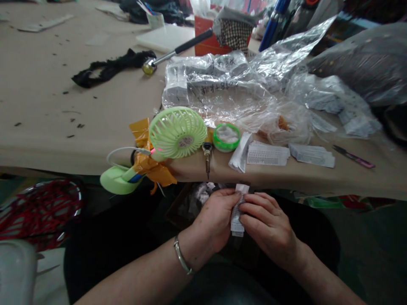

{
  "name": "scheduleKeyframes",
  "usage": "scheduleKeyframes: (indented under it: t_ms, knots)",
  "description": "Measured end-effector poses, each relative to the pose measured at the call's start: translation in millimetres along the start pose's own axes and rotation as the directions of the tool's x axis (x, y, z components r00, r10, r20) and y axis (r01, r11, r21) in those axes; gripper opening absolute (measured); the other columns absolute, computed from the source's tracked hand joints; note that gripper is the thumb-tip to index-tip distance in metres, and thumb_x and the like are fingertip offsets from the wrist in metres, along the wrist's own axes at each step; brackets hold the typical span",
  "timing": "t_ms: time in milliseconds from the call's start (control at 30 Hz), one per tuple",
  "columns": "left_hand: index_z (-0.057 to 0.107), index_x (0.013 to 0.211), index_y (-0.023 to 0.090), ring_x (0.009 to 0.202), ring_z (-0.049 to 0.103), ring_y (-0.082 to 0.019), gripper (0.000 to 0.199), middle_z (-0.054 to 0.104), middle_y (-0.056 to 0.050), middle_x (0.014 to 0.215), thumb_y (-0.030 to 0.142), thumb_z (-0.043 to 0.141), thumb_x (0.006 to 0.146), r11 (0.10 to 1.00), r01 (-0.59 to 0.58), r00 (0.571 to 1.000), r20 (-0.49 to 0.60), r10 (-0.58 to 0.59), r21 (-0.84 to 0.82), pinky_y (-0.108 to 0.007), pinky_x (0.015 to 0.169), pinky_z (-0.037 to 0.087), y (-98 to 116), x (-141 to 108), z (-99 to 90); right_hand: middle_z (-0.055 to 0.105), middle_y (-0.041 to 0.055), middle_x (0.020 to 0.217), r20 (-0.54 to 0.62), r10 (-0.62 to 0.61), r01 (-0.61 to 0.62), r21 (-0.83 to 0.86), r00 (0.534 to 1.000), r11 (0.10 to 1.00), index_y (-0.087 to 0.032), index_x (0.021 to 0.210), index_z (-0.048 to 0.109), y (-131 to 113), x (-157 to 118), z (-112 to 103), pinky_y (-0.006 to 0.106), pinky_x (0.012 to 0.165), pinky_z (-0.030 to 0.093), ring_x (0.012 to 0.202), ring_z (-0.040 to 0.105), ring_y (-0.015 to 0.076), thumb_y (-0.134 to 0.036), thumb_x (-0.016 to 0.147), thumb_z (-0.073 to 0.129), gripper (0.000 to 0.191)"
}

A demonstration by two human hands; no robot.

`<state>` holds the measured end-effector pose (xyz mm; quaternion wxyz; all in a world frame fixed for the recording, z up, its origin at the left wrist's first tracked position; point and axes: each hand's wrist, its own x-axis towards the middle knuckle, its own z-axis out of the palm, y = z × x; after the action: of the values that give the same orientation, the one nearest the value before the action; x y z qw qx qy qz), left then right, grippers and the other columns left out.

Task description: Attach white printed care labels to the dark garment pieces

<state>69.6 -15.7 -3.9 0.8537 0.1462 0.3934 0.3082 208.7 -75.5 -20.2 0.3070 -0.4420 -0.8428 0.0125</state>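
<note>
My left hand (213, 218) grips a small bundle of printed white labels (237, 217) between thumb and fingers, below the table's front edge. From the other side, the bent fingers of my right hand (270, 226) press on the same labels. The print is too small to read. On the table just beyond lie a folded strip of labels (241, 153), a fanned stack of printed labels (267, 153) and another label stack (311, 155). A green round tub (226, 137) with white wadding stands left of them.
A green fan (178, 132) is fixed to the table edge with orange tape (155, 168). Nearby are a small screwdriver-like tool (207, 159), pink-handled tweezers or snips (354, 156), clear plastic bags (219, 89), a hammer (174, 53) and black cloth (111, 70).
</note>
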Motion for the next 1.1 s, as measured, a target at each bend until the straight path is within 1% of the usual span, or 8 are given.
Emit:
scheduleKeyframes:
  t_ms: [267,500,633,700,767,867,967,1100]
  knots:
    - [0.066,0.070,0.009,0.057,0.058,-0.009,0.008,0.065,-0.003,0.066,0.014,0.070,0.066,0.997,-0.011,1.000,-0.002,0.011,-0.077,-0.019,0.052,0.041,-2.0,0.3,-2.3,0.072,0.0055,0.097,0.022,-0.033,0.033,-0.012,0.999,0.999,-0.017,0.087,0.066,-0.7,2.0,0.3,0.042,0.100,0.041,0.108,0.059,0.0219,-0.011,0.090,0.052,0.016]
    - [0.066,0.077,0.006,0.060,0.059,-0.008,0.009,0.065,-0.005,0.071,0.016,0.066,0.077,0.999,0.005,0.996,0.090,-0.002,-0.040,-0.016,0.055,0.044,-1.9,-1.2,-6.4,0.071,0.0065,0.099,0.044,-0.027,0.026,0.029,0.999,0.999,-0.016,0.093,0.065,-3.4,1.8,-1.6,0.044,0.099,0.041,0.109,0.059,0.0234,-0.008,0.088,0.054,0.015]
    - [0.066,0.084,0.007,0.055,0.059,-0.008,0.013,0.065,-0.005,0.070,0.018,0.059,0.083,0.995,0.075,0.991,0.106,-0.081,0.059,-0.018,0.052,0.046,0.5,-5.0,-7.5,0.067,0.0070,0.103,-0.034,0.149,-0.138,0.218,0.988,0.966,-0.018,0.105,0.061,-2.6,-1.1,-7.4,0.041,0.096,0.044,0.109,0.057,0.0235,-0.012,0.083,0.063,0.023]
    - [0.065,0.090,0.008,0.051,0.058,-0.009,0.017,0.065,-0.006,0.070,0.023,0.055,0.086,0.984,0.124,0.982,0.126,-0.140,0.130,-0.020,0.051,0.047,2.9,-8.0,-6.3,0.064,0.0054,0.103,-0.060,0.396,-0.348,0.370,0.916,0.861,-0.021,0.103,0.061,0.7,-1.4,-10.1,0.036,0.090,0.047,0.105,0.058,0.0216,-0.018,0.084,0.063,0.020]
    - [0.064,0.091,0.009,0.050,0.058,-0.009,0.020,0.065,-0.007,0.073,0.025,0.053,0.088,0.970,0.151,0.973,0.146,-0.180,0.190,-0.020,0.049,0.047,4.9,-10.9,-4.6,0.064,0.0022,0.096,0.052,0.625,-0.551,0.532,0.779,0.643,-0.023,0.100,0.060,5.1,0.5,-10.8,0.029,0.079,0.050,0.091,0.061,0.0173,-0.024,0.085,0.062,0.016]
    - [0.063,0.087,0.009,0.050,0.058,-0.008,0.020,0.065,-0.007,0.075,0.025,0.051,0.088,0.958,0.152,0.966,0.169,-0.197,0.245,-0.018,0.047,0.046,5.8,-13.7,-2.9,0.062,-0.0013,0.082,0.311,0.716,-0.671,0.682,0.625,0.290,-0.023,0.091,0.061,9.4,6.7,-7.6,0.022,0.064,0.048,0.072,0.058,0.0121,-0.032,0.083,0.065,0.013]
    - [0.063,0.083,0.010,0.051,0.058,-0.008,0.021,0.064,-0.006,0.074,0.026,0.051,0.088,0.947,0.157,0.957,0.195,-0.216,0.279,-0.019,0.049,0.046,4.5,-14.3,-3.7,0.060,-0.0021,0.075,0.363,0.714,-0.638,0.755,0.599,0.152,-0.020,0.075,0.060,8.6,12.4,-2.3,0.020,0.063,0.046,0.068,0.055,0.0101,-0.032,0.081,0.067,0.015]
    - [0.063,0.079,0.010,0.049,0.057,-0.007,0.021,0.063,-0.005,0.071,0.027,0.053,0.087,0.940,0.175,0.944,0.221,-0.244,0.291,-0.019,0.049,0.046,3.1,-13.2,-7.5,0.059,-0.0024,0.074,0.346,0.726,-0.611,0.781,0.594,0.128,-0.020,0.070,0.059,4.4,14.9,1.4,0.019,0.064,0.044,0.067,0.053,0.0089,-0.029,0.081,0.067,0.016]
